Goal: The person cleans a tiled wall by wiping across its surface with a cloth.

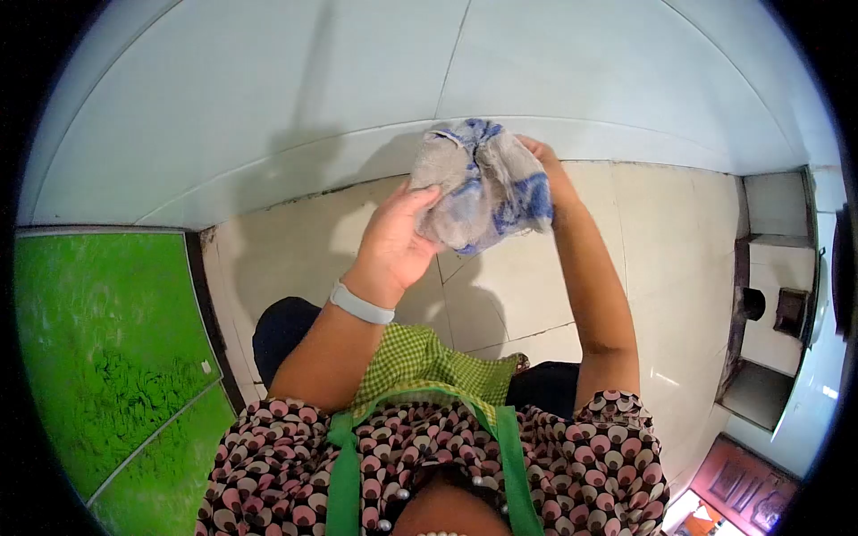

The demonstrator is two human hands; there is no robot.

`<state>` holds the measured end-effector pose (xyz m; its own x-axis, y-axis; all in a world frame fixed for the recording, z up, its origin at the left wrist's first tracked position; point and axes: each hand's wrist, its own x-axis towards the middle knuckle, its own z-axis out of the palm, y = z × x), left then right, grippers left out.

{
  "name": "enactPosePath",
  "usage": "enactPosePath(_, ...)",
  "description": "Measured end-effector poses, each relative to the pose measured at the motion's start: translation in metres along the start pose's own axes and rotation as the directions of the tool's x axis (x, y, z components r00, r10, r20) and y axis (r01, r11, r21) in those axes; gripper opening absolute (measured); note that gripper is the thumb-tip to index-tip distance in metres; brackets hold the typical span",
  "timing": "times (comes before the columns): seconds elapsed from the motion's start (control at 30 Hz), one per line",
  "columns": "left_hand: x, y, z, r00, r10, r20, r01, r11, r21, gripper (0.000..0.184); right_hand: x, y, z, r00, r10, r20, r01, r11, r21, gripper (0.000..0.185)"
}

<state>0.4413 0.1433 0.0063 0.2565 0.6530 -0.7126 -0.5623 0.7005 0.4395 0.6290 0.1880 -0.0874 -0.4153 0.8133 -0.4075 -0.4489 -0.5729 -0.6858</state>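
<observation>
A crumpled grey cloth (474,188) with blue patches is held up in front of me, near the foot of the pale wall. My left hand (399,234) grips its left edge, thumb lying over the front and the other fingers partly behind the fabric. At the upper right side of the cloth, my right hand (547,170) holds it too; most of those fingers are hidden behind the folds. A light wristband (360,304) circles my left wrist.
Pale tiles (661,250) cover the floor, meeting the white panelled wall (554,62) ahead. A bright green panel (107,348) with a dark edge stands at left. Along the right are shelf-like compartments (778,268) and a reddish door-like panel (742,482).
</observation>
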Motion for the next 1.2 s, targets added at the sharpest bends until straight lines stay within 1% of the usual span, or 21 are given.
enactPosePath(0.03, -0.001, 0.002, -0.001, 1.0, -0.001, 0.004, 0.001, 1.0, -0.003, 0.038, 0.008, 0.011, 0.003, 0.996, 0.09, 0.013, -0.09, 0.941, 0.328, 0.038)
enactPosePath(0.1, -0.008, 0.006, -0.003, 0.977, 0.172, -0.123, -0.163, 0.984, 0.077, 0.041, 0.013, 0.031, 0.024, 0.989, 0.021, 0.15, -0.066, 0.952, 0.3, 0.039)
enactPosePath(0.27, 0.01, 0.004, -0.02, 0.868, 0.421, -0.265, -0.404, 0.907, 0.119, 0.044, 0.017, 0.069, 0.05, 0.955, -0.218, 0.202, 0.0, 0.678, 0.735, 0.038)
enactPosePath(0.37, 0.012, 0.004, -0.021, 0.819, 0.49, -0.297, -0.48, 0.87, 0.113, 0.046, 0.009, 0.067, 0.073, 0.983, -0.165, 0.084, 0.018, 0.535, 0.845, 0.047)
enactPosePath(0.4, 0.011, 0.004, -0.019, 0.8, 0.514, -0.308, -0.489, 0.857, 0.161, 0.047, 0.006, 0.063, 0.073, 0.98, -0.184, 0.074, 0.078, 0.702, 0.708, 0.05)
enactPosePath(0.43, 0.012, 0.007, -0.023, 0.803, 0.512, -0.304, -0.485, 0.859, 0.165, 0.047, 0.006, 0.057, 0.073, 0.98, -0.187, 0.068, 0.084, 0.698, 0.711, 0.05)
enactPosePath(0.47, 0.013, 0.01, -0.03, 0.822, 0.567, -0.052, -0.432, 0.68, 0.593, 0.049, 0.008, 0.049, 0.075, 0.969, -0.168, 0.179, -0.038, 0.617, 0.786, 0.044)
enactPosePath(0.5, 0.015, 0.01, -0.032, 0.849, 0.49, 0.196, -0.38, 0.31, 0.872, 0.051, 0.009, 0.044, 0.076, 0.943, -0.163, 0.289, -0.165, 0.525, 0.835, 0.038)
enactPosePath(0.53, 0.014, 0.015, -0.023, 0.849, 0.485, 0.208, -0.384, 0.298, 0.874, 0.051, 0.014, 0.05, 0.071, 0.962, -0.127, 0.243, -0.154, 0.48, 0.863, 0.037)
enactPosePath(0.57, 0.011, 0.022, -0.008, 0.926, 0.363, 0.099, -0.276, 0.477, 0.834, 0.051, 0.02, 0.05, 0.07, 0.961, -0.142, 0.237, -0.144, 0.476, 0.868, 0.037)
enactPosePath(0.6, 0.01, 0.025, 0.003, 0.976, 0.216, 0.004, -0.142, 0.628, 0.765, 0.051, 0.027, 0.048, 0.069, 0.992, -0.098, 0.081, 0.007, 0.679, 0.734, 0.036)
enactPosePath(0.63, 0.008, 0.024, 0.006, 0.977, 0.213, 0.013, -0.145, 0.617, 0.773, 0.051, 0.033, 0.044, 0.068, 0.992, -0.093, -0.087, 0.125, 0.838, 0.531, 0.035)
enactPosePath(0.7, 0.003, 0.025, 0.007, 0.846, 0.472, -0.249, -0.324, 0.826, 0.461, 0.057, 0.041, 0.032, 0.056, 0.993, -0.074, -0.089, 0.112, 0.815, 0.568, 0.03)
enactPosePath(0.77, 0.012, 0.04, -0.017, 0.804, 0.524, -0.281, -0.455, 0.846, 0.277, 0.054, 0.041, 0.017, 0.036, 0.919, -0.062, -0.389, 0.331, 0.656, 0.679, 0.022)
enactPosePath(0.87, 0.004, 0.1, -0.019, 0.665, 0.656, -0.358, -0.591, 0.755, 0.285, 0.055, 0.038, -0.008, -0.044, 0.752, -0.197, -0.629, 0.64, 0.447, 0.625, 0.016)
enactPosePath(0.9, -0.005, 0.117, -0.005, 0.598, 0.727, -0.337, -0.655, 0.686, 0.317, 0.058, 0.01, -0.05, -0.08, 0.663, -0.343, -0.665, 0.726, 0.509, 0.462, 0.011)
enactPosePath(0.93, -0.012, 0.118, 0.007, 0.601, 0.724, -0.339, -0.652, 0.689, 0.315, 0.058, 0.002, -0.067, -0.086, 0.577, -0.321, -0.751, 0.773, 0.513, 0.374, 0.008)
enactPosePath(0.97, -0.018, 0.119, 0.016, 0.605, 0.717, -0.346, -0.674, 0.693, 0.255, 0.068, -0.002, -0.077, -0.093, 0.48, -0.299, -0.825, 0.807, 0.519, 0.282, 0.005)
enactPosePath(1.07, -0.019, 0.109, 0.022, 0.643, 0.705, -0.3, -0.706, 0.697, 0.125, 0.086, 0.01, -0.103, -0.132, 0.427, -0.373, -0.824, 0.82, 0.545, 0.178, 0.009)
enactPosePath(1.17, -0.024, 0.099, 0.028, 0.682, 0.701, -0.211, -0.716, 0.698, 0.006, 0.095, 0.048, -0.08, -0.159, 0.158, -0.504, -0.849, 0.747, 0.624, -0.231, 0.024)
enactPosePath(1.2, -0.026, 0.097, 0.031, 0.692, 0.7, -0.176, -0.716, 0.697, -0.045, 0.095, 0.061, -0.067, -0.16, 0.032, -0.556, -0.831, 0.602, 0.674, -0.428, 0.032)
